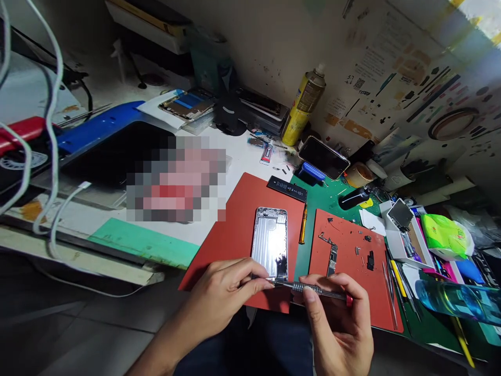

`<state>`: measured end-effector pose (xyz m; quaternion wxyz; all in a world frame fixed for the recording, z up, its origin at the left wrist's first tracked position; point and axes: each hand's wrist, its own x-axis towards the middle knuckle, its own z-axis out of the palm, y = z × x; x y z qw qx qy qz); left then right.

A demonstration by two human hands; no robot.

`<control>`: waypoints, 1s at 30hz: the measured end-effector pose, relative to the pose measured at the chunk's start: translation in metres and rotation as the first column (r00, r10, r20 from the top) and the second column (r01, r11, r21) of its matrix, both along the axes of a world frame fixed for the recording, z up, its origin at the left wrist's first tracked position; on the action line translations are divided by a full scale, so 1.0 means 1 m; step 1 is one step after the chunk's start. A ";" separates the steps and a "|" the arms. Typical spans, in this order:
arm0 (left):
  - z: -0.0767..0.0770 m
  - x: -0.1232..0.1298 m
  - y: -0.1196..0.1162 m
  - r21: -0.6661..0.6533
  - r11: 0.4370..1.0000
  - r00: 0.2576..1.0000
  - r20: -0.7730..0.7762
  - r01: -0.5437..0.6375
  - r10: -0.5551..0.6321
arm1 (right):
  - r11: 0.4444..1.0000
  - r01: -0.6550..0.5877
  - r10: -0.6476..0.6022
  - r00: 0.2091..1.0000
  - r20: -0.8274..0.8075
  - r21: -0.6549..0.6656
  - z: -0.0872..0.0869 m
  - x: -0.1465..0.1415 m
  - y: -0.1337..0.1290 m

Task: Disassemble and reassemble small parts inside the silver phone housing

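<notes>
My right hand (pixel 344 318) grips a slim metal screwdriver (pixel 307 288) with a red end cap, its shaft pointing left. Thumb and forefinger of my left hand (pixel 230 287) are pinched together at the driver's tip; whatever sits between them is too small to tell. Both meet over the lower end of an opened silver phone housing (pixel 270 237), which lies on a red mat (pixel 230 224). A black phone battery (pixel 287 189) lies above the housing, and a gold screwdriver (pixel 303 224) to its right.
A second red mat (pixel 352 250) carries a logic board (pixel 332 258) and small parts. Tweezers (pixel 389 292) lie along its right edge. Further right are a clear blue bottle (pixel 457 300) and a white box (pixel 407 245). A yellow spray can (pixel 305 104) stands behind.
</notes>
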<state>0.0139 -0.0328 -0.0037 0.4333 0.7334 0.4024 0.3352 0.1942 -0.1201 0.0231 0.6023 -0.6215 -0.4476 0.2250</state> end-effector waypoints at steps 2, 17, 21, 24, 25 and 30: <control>0.000 0.000 -0.001 0.001 1.000 1.000 -0.002 -0.001 0.001 | 1.000 -0.020 0.020 1.000 0.013 0.001 -0.002 0.002 0.000; -0.004 -0.001 -0.002 -0.044 0.999 0.999 0.032 -0.001 0.003 | 0.996 -0.062 0.063 0.998 -0.018 0.059 -0.005 0.004 0.001; -0.004 -0.001 -0.002 -0.038 0.999 0.999 0.041 -0.007 0.008 | 0.999 -0.009 0.012 0.997 -0.074 0.032 -0.003 0.000 0.001; -0.006 -0.001 -0.002 -0.036 0.999 0.999 0.054 -0.007 0.009 | 1.000 -0.009 0.010 0.998 -0.059 0.015 0.000 -0.004 0.001; -0.007 -0.001 -0.002 -0.033 0.999 0.998 0.056 -0.010 0.012 | 1.000 -0.011 0.012 0.999 -0.048 0.009 0.001 -0.004 0.000; -0.009 -0.001 -0.002 -0.014 0.999 0.997 0.075 -0.031 0.032 | 1.000 -0.024 0.024 0.999 -0.029 0.013 0.002 -0.005 -0.002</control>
